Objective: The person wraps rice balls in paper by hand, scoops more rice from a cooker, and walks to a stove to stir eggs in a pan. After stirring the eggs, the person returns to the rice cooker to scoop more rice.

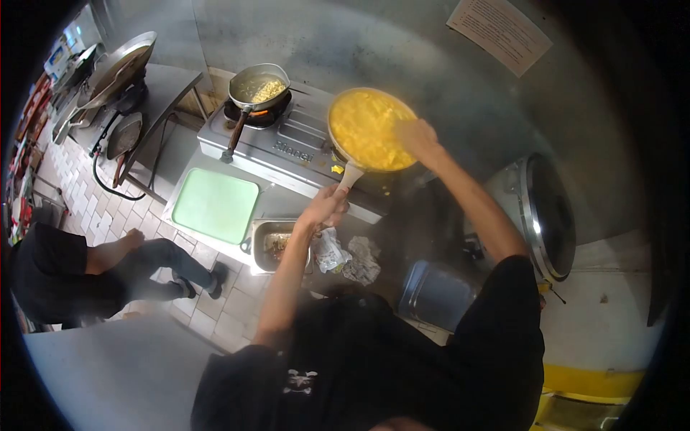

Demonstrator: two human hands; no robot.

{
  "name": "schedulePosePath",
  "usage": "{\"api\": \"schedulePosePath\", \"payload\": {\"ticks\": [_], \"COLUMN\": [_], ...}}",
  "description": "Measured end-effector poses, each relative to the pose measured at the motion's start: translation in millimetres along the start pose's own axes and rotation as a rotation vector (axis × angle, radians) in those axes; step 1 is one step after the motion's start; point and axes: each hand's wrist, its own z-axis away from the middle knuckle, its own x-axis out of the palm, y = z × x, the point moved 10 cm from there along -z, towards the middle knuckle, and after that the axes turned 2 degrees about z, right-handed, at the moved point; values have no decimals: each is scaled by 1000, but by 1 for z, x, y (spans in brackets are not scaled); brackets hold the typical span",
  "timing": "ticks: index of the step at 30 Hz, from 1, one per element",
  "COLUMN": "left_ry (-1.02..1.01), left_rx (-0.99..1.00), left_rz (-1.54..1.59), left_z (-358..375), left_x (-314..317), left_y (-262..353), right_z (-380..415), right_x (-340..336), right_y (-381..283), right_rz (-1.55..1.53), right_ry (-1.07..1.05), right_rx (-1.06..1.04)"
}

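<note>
My left hand (326,207) is closed around the pale handle of a frying pan (351,174). Soft yellow food in lumps (365,123), like scrambled egg, covers the pan's inside. Over the pan's right side is my right hand (418,141), its fingers curled and partly blurred; anything they hold is hidden from me. Beneath the pan is the right end of a silver gas stove (298,147). On the stove's left burner stands a saucepan (259,85) with pale noodles in liquid, an orange glow showing below it. Yellow scraps (337,169) lie beside the pan.
A green tray (215,205), a metal container (275,244) and crumpled cloths (361,261) lie in front of the stove. A large lidded pot (523,208) stands right, near a blue-grey plastic tub (437,291). Another person (61,269) is at left, below stacked woks (118,68).
</note>
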Motion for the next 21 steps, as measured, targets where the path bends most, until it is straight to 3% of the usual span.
{"api": "schedulePosePath", "payload": {"ticks": [3, 6, 11, 14, 16, 21], "left_ry": [44, 42, 28, 13, -19, -15], "left_rx": [-32, -7, 21, 14, 18, 6], "left_rz": [3, 16, -16, -7, 17, 2], "left_z": [0, 2, 1, -5, -6, -8], "left_x": [-4, -2, -2, -6, -5, -5], "left_y": [-3, 2, 2, -4, -7, -7], "right_z": [-7, 1, 5, 13, 23, 19], "right_x": [-5, -49, 13, -38, -80, -53], "right_y": [11, 28, 41, 45, 61, 108], "right_rz": [-30, -58, -20, -66, -76, -35], "right_ry": [-72, 103, -61, 35, 26, 37], "right_rx": [-9, 16, 30, -56, 90, 230]}}
